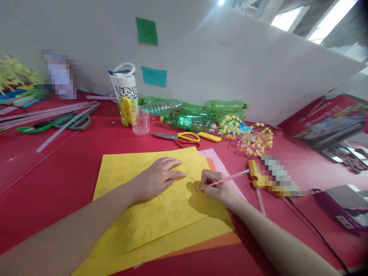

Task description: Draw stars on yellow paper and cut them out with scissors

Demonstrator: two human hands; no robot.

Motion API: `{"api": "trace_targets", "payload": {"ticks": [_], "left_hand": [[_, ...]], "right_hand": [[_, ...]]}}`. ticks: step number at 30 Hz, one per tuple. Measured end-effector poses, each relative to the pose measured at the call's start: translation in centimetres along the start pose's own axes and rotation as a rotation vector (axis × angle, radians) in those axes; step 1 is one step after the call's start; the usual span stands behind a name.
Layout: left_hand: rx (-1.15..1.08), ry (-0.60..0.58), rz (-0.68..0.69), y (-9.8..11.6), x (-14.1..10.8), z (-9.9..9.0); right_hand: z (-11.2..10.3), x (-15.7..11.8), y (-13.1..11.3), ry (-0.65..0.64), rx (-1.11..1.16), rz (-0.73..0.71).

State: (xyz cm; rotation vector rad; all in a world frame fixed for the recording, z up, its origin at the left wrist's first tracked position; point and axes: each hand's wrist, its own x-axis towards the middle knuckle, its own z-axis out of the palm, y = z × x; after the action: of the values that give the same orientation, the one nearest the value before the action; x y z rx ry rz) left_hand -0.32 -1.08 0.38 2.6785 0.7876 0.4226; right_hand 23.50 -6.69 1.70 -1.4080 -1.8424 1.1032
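Note:
A sheet of yellow paper (172, 226) covered in rows of hand-drawn pencil stars lies on top of more yellow, orange and pink sheets. My left hand (156, 178) rests flat on it, fingers stretched out and holding nothing. To its right, my right hand (217, 188) is closed around a pink pencil (231, 177), whose tip touches the paper near the sheet's right side. The pencil's eraser end points up and right, close to a yellow glue gun (254, 174). Part of the star rows is hidden under my left hand and forearm.
Behind the paper lie scissors (175, 137), a yellow box-cutter-like piece (209, 137), green plastic bottles (198, 122) and yellow star sprays (255, 142). A white tumbler (125, 86) stands by a cut clear bottle (140, 122). More scissors (80, 122) lie left; a black cord (316, 232) runs right.

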Motion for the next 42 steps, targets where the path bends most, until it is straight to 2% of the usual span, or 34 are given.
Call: {"api": "trace_targets", "payload": {"ticks": [10,22,29,42], "left_hand": [[0.004,0.014,0.002,0.0,0.0,0.1],[0.006,0.008,-0.009,0.1,0.1,0.0],[0.015,-0.009,-0.015,0.2,0.1,0.0],[0.019,0.009,-0.004,0.1,0.1,0.1]], "right_hand": [[0.2,-0.1,1.0,-0.004,0.049,-0.005],[0.6,-0.3,0.4,-0.063,0.058,-0.055],[0.7,-0.2,0.0,-0.054,0.029,-0.068],[1.0,0.0,0.9,0.141,-0.1,-0.071]]}}
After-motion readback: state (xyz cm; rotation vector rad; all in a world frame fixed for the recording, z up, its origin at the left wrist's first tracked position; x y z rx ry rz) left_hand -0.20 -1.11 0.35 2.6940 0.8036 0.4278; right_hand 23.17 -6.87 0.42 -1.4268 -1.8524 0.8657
